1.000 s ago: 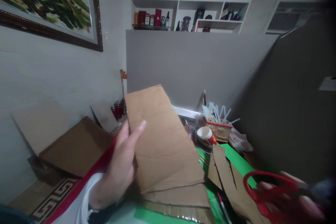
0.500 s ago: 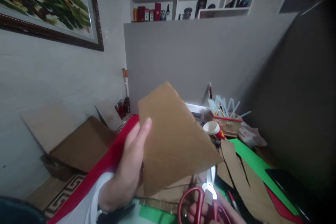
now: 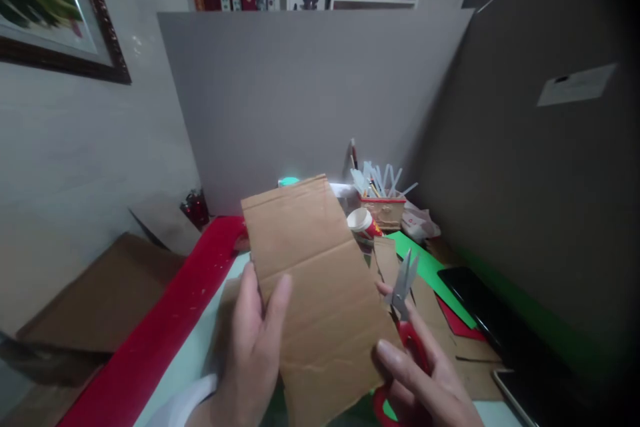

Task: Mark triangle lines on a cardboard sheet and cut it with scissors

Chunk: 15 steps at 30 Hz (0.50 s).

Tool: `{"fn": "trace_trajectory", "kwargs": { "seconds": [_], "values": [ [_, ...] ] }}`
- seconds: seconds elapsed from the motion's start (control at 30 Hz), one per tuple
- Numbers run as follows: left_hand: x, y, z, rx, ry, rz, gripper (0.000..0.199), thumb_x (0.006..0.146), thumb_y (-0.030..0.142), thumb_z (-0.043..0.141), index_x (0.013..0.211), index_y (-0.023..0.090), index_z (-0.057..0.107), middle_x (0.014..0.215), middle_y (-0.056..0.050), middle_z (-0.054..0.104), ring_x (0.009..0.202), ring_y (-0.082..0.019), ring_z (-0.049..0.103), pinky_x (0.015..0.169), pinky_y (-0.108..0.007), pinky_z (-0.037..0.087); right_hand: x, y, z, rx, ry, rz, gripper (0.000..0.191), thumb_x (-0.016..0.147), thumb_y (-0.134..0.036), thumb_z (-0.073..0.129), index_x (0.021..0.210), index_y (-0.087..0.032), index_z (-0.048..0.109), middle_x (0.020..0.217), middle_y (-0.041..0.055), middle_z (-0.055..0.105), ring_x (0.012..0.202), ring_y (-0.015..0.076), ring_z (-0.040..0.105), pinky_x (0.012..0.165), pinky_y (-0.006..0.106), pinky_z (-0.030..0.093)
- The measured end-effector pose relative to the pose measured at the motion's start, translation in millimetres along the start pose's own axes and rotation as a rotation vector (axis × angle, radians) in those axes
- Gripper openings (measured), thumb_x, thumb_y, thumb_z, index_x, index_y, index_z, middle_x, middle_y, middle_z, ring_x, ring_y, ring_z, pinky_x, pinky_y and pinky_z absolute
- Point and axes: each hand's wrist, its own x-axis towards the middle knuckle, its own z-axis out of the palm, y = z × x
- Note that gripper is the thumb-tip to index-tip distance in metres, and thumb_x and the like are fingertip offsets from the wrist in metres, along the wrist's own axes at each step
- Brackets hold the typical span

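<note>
A creased brown piece of cardboard (image 3: 315, 287) is held up in front of me, tilted, with two fold lines across it. My left hand (image 3: 257, 340) grips its left edge, thumb on the front face and fingers behind. Red-handled scissors (image 3: 403, 287) are in my right hand (image 3: 425, 373), blades pointing up and slightly apart. The thumb of that hand rests at the cardboard's lower right edge. Part of the scissor handles is hidden by my fingers.
Behind the cardboard lie a paper cup (image 3: 361, 220) and a box of pale sticks (image 3: 383, 212). Cardboard strips (image 3: 430, 307), a green sheet (image 3: 425, 267) and a black phone-like slab (image 3: 490, 320) lie right. A red strip (image 3: 165, 313) edges the table; an opened carton (image 3: 95, 293) stands left.
The cardboard has turned more upright and now shows a creased face. My right hand has risen with the scissors to the cardboard's right edge. The view has shifted right.
</note>
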Motion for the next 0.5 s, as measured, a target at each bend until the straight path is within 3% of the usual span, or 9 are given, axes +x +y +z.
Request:
{"fn": "trace_trajectory", "kwargs": {
  "seconds": [0.13,0.17,0.23,0.3,0.37,0.5],
  "values": [
    [-4.9,2.2,1.5,-0.043,-0.184,-0.077,0.083,0.094,0.062,0.083,0.161,0.028,0.05,0.15,-0.01,0.071,0.137,-0.034,0.067,0.11,-0.04,0.06,0.9,-9.4,7.2,0.029,0.104,-0.076,0.1,0.059,-0.047,0.111,0.147,-0.039,0.065,0.084,-0.0083,0.067,0.049,-0.0011,0.042,0.045,0.006,0.029],
    [-6.6,3.8,1.0,-0.051,-0.246,-0.115,0.08,0.093,0.063,0.083,0.157,0.025,0.054,0.145,-0.011,0.074,0.125,-0.032,0.073,0.102,-0.038,0.064,1.0,-12.0,7.5,0.051,0.1,-0.086,0.098,0.059,-0.045,0.111,0.146,-0.039,0.066,0.081,-0.0092,0.064,0.048,-0.0012,0.041,0.045,0.006,0.03],
    [-10.1,7.3,-0.5,-0.027,-0.356,-0.201,0.073,0.087,0.062,0.088,0.142,0.019,0.066,0.124,-0.013,0.081,0.087,-0.024,0.078,0.07,-0.029,0.066,1.2,-18.3,6.8,0.102,0.08,-0.098,0.099,0.06,-0.041,0.111,0.148,-0.042,0.065,0.089,-0.0068,0.069,0.052,0.0024,0.051,0.046,0.008,0.037],
    [-12.3,11.0,-1.8,0.027,-0.422,-0.261,0.066,0.081,0.06,0.094,0.125,0.016,0.073,0.102,-0.011,0.082,0.057,-0.013,0.067,0.046,-0.02,0.053,1.2,-25.3,4.7,0.146,0.059,-0.108,0.096,0.063,-0.038,0.108,0.148,-0.042,0.066,0.104,-0.0026,0.076,0.065,0.0084,0.066,0.053,0.012,0.049],
    [-12.1,15.1,-2.2,0.071,-0.444,-0.271,0.06,0.08,0.059,0.095,0.118,0.017,0.074,0.091,-0.007,0.079,0.049,-0.009,0.06,0.039,-0.016,0.045,1.2,-30.8,2.1,0.167,0.036,-0.106,0.084,0.069,-0.039,0.104,0.145,-0.039,0.07,0.105,-0.0008,0.078,0.069,0.0112,0.069,0.061,0.017,0.057],
    [-4.8,23.5,-1.7,0.103,-0.427,-0.203,0.06,0.083,0.06,0.093,0.115,0.017,0.067,0.089,-0.005,0.076,0.058,-0.015,0.068,0.042,-0.018,0.052,5.0,-29.0,-3.6,0.193,-0.07,-0.098,0.057,0.081,-0.048,0.094,0.134,-0.034,0.079,0.108,0.0042,0.08,0.077,0.0178,0.073,0.073,0.029,0.062]
  ]
}}
